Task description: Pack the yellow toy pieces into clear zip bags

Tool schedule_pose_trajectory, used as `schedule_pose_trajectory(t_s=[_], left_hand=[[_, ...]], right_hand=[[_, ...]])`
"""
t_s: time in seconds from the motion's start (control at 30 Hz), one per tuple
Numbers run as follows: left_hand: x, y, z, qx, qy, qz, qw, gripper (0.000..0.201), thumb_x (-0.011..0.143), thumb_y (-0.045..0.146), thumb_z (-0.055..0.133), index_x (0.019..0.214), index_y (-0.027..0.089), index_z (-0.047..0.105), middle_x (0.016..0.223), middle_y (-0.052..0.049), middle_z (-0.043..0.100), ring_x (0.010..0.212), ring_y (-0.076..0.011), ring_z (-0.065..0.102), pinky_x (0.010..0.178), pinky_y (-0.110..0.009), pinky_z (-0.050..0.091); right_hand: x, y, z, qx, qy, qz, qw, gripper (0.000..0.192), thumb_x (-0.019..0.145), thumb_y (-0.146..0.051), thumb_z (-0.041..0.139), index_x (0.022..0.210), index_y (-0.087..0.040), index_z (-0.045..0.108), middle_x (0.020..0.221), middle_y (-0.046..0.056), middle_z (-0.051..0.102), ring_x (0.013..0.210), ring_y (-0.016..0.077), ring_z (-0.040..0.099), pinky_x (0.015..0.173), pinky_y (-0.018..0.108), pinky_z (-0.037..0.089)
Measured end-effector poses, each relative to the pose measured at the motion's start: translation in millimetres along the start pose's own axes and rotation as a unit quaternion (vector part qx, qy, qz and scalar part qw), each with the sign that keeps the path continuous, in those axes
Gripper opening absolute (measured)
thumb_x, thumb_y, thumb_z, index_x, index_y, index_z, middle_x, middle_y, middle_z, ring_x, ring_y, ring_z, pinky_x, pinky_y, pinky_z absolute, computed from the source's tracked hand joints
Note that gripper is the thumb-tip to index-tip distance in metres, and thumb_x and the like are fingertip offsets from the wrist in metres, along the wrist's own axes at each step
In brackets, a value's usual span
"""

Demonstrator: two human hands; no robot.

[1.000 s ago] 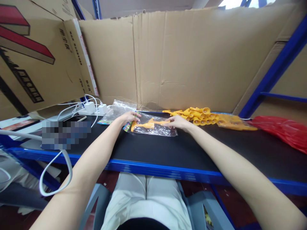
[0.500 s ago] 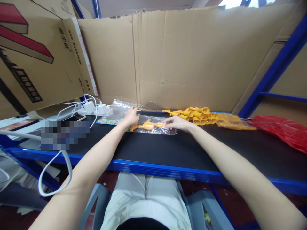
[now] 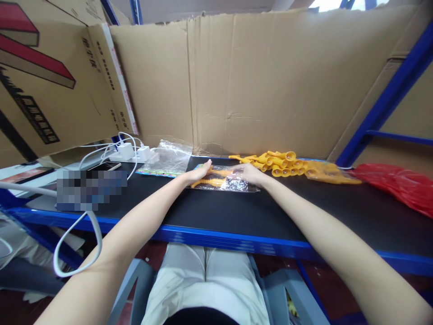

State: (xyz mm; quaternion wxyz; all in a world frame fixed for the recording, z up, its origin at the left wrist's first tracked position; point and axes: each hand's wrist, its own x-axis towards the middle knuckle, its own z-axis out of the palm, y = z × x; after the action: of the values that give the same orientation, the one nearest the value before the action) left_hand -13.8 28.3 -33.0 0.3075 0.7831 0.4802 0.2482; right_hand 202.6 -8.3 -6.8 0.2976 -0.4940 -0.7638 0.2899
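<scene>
A clear plastic bag (image 3: 241, 184) lies across the black tabletop, with orange plastic pieces (image 3: 216, 182) showing inside it. What the pieces are, I cannot make out. My left hand (image 3: 199, 172) rests at the bag's left end, its fingers stretched out beside the pieces. At the other end, my right hand (image 3: 250, 174) is closed on the bag, and its fingertips are partly hidden by shiny film. Just beyond my right hand lies a pile of yellow-orange plastic pieces with round, cup-like ends (image 3: 282, 162).
More clear bags with a colourful edge (image 3: 165, 159) lie left of my hands. White chargers and a power strip (image 3: 130, 153) with loose cables stand farther left. A red plastic bag (image 3: 399, 185) sits at the right. Cardboard (image 3: 270, 81) walls the back; a blue rail (image 3: 230, 238) edges the front.
My left hand has moved a little to the right and its fingers have straightened. The bag and the orange pieces in it have shifted slightly right and turned. My right hand stays near the same place.
</scene>
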Motion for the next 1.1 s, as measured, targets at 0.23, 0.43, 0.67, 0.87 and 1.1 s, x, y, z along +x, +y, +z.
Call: schedule_pose_trajectory(t_s=[0.23,0.43,0.67,0.87,1.1], left_hand=[[2.1,-2.8,-14.5,-0.171,-0.030,-0.028,0.984,0.071,0.085,0.056,0.002,0.136,0.015,0.028,0.137,-0.013,0.037,0.127,-0.0183,0.034,0.095,-0.026,0.033],[0.8,1.3,-16.1,-0.167,-0.009,-0.032,0.985,0.073,0.085,0.058,0.001,0.131,0.014,0.037,0.134,-0.014,0.041,0.127,-0.0196,0.035,0.098,-0.028,0.029],[1.5,1.3,-16.5,-0.162,0.001,-0.043,0.986,0.071,0.086,0.057,0.005,0.126,0.013,0.043,0.132,-0.015,0.044,0.125,-0.0207,0.037,0.098,-0.030,0.029],[2.0,-0.9,-18.3,-0.167,-0.002,-0.039,0.985,0.070,0.085,0.059,0.007,0.124,0.015,0.045,0.124,-0.015,0.052,0.122,-0.0221,0.040,0.096,-0.031,0.030],[1.0,0.6,-17.1,-0.175,-0.001,-0.030,0.984,0.070,0.085,0.059,0.008,0.123,0.013,0.046,0.126,-0.014,0.051,0.121,-0.0212,0.041,0.096,-0.030,0.029]], right_hand=[[8.0,12.0,10.0,0.015,0.036,0.012,0.999,0.039,0.069,-0.030,0.065,0.102,-0.010,0.063,0.085,0.009,0.064,0.065,0.0131,0.058,0.064,0.029,0.051],[10.8,15.3,16.0,0.123,0.015,0.021,0.992,0.039,0.068,-0.023,0.067,0.104,-0.012,0.057,0.098,0.011,0.061,0.073,0.0124,0.059,0.062,0.024,0.050],[6.7,7.6,9.4,0.054,-0.001,0.001,0.999,0.027,0.071,-0.034,0.063,0.085,-0.010,0.061,0.079,0.008,0.062,0.064,0.0113,0.056,0.060,0.026,0.048],[-3.6,-4.8,-0.5,0.007,-0.115,-0.034,0.993,0.030,0.075,-0.037,0.057,0.093,-0.015,0.066,0.083,0.008,0.064,0.064,0.0111,0.056,0.061,0.025,0.047],[-4.8,-6.8,4.7,0.017,-0.165,-0.027,0.986,0.035,0.074,-0.036,0.056,0.101,-0.015,0.064,0.076,0.004,0.064,0.043,0.0052,0.045,0.048,0.022,0.043]])
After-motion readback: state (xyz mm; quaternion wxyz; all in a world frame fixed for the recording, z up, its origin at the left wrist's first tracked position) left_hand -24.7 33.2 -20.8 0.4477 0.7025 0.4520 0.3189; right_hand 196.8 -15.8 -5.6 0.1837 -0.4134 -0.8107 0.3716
